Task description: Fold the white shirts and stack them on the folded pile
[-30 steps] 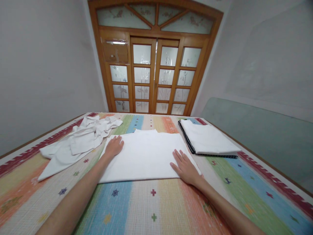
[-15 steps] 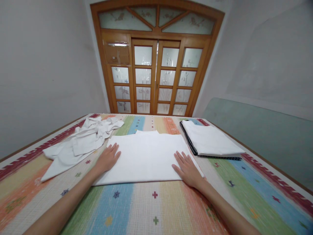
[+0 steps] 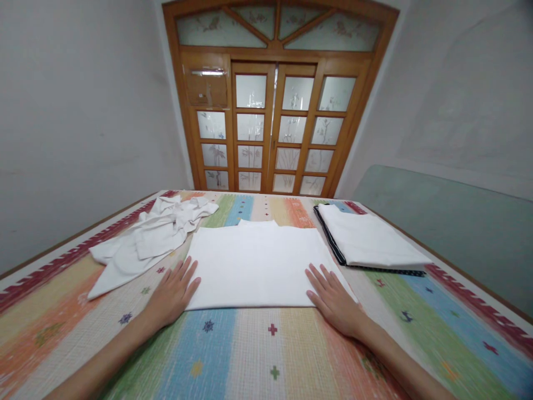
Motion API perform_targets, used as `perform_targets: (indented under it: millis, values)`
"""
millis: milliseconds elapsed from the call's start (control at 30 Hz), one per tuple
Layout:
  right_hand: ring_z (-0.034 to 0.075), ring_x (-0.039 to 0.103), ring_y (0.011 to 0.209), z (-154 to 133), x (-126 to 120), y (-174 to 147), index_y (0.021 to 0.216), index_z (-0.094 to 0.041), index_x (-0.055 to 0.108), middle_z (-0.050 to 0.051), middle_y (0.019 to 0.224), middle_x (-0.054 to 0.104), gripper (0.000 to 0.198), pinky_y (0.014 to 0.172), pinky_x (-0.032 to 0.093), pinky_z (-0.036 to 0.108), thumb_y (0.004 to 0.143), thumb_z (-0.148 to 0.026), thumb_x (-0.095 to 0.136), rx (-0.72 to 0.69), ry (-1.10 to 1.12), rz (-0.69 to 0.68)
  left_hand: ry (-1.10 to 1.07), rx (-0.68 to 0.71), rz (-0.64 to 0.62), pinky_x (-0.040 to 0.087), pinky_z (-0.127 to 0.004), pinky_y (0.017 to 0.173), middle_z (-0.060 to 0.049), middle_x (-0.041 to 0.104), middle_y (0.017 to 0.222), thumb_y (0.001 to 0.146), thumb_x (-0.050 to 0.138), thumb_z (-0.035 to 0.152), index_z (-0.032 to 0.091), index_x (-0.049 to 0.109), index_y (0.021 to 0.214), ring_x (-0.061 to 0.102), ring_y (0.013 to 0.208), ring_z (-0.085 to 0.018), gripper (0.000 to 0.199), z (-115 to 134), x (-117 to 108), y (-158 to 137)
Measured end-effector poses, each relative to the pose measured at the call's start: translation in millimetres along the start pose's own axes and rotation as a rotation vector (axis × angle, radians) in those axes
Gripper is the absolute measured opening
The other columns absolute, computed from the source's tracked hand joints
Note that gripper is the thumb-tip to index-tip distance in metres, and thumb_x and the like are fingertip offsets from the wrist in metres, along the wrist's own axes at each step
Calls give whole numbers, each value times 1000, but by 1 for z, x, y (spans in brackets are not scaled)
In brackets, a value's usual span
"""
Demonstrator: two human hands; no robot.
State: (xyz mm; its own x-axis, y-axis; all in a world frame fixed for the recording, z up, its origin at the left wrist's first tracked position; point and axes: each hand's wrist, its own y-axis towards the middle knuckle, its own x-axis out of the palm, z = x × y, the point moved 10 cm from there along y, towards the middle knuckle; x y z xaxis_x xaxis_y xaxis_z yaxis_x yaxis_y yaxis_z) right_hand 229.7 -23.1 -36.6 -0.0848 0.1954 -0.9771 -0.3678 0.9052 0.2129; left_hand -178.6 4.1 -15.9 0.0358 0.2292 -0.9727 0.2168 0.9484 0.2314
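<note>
A white shirt (image 3: 254,266), folded into a flat, wide shape with its collar edge at the far side, lies in front of me on the table. My left hand (image 3: 175,291) is open and rests at its left edge, fingertips touching the cloth. Flat on the near right corner lies my right hand (image 3: 333,294), its fingers spread. Neither hand grasps anything. To the left is a crumpled white garment (image 3: 150,239). On the right sits a stack of folded clothes with a white one (image 3: 370,239) on top and dark fabric (image 3: 331,236) showing beneath.
A striped, multicoloured tablecloth (image 3: 256,344) covers the table. Behind the table stands a wooden door (image 3: 275,128) with glass panes. A pale green panel (image 3: 441,216) rises along the right side, and grey walls flank both sides.
My left hand has slid nearer to me along the shirt's left edge, down toward the near corner. My right hand remains on the right side. The camera view has turned slightly left.
</note>
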Motion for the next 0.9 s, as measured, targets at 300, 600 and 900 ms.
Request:
perform_targets:
  millis: [300, 600, 900]
  values:
    - [26, 2, 148, -42, -20, -33, 153, -32, 19, -1, 161, 11, 56, 120, 11, 55, 101, -50, 27, -66, 286, -241, 79, -69, -41, 18, -65, 111, -15, 33, 154, 94, 23, 46, 13, 40, 146, 27, 143, -37, 64, 9, -2, -35]
    - [23, 15, 147, -92, -38, 4, 148, -22, 37, 6, 158, 22, 61, 121, 11, 45, 98, -55, 32, -219, 571, -506, -9, 27, -249, 22, -54, 115, -22, 26, 155, 96, 22, 47, 1, 32, 147, 21, 145, -34, 70, 72, -3, 2]
    - [19, 22, 146, -97, -16, 100, 148, -24, 38, 3, 156, 29, 53, 119, 17, 43, 100, -42, 26, -280, 465, -387, -173, 396, -80, 21, -55, 115, -19, 32, 153, 99, 23, 41, 8, 34, 148, 24, 145, -30, 60, 179, -10, 23]
